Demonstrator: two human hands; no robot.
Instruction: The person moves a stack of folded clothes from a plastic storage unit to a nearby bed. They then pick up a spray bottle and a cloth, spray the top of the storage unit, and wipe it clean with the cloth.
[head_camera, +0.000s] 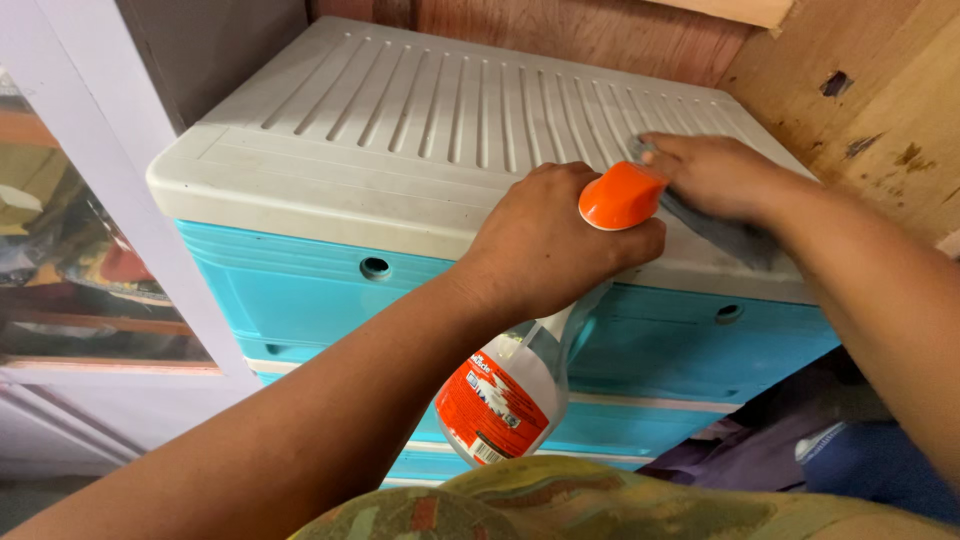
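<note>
Orange plastic shows at the top of the spray bottle (515, 385), where its trigger head sticks out above the left hand (545, 250). This hand is closed around the neck of the bottle, with the fingers wrapped under the orange head. The clear body of the bottle, with a red and orange label, hangs down and tilts toward the person, in front of the drawers. The hand itself is over the front edge of the cabinet top (400, 130), toward its right side.

The right hand (715, 172) lies flat, palm down, with the fingers stretched toward the left. It presses on a grey cloth (725, 232), which lies on the cabinet top near the right front corner. Part of the cloth comes out from under the wrist and reaches the front edge. The two hands are just beside each other, and the orange head is between them.

The cabinet top is off-white plastic with long parallel ribs that run from front to back. Under it are turquoise drawers (300, 290) with small round holes in the fronts.

Behind and to the right of the cabinet is a wall of brown plywood (880, 90). On the left stands a pale framed glass panel (60, 230). Dark cloth things lie low at the right, beside the drawers.
</note>
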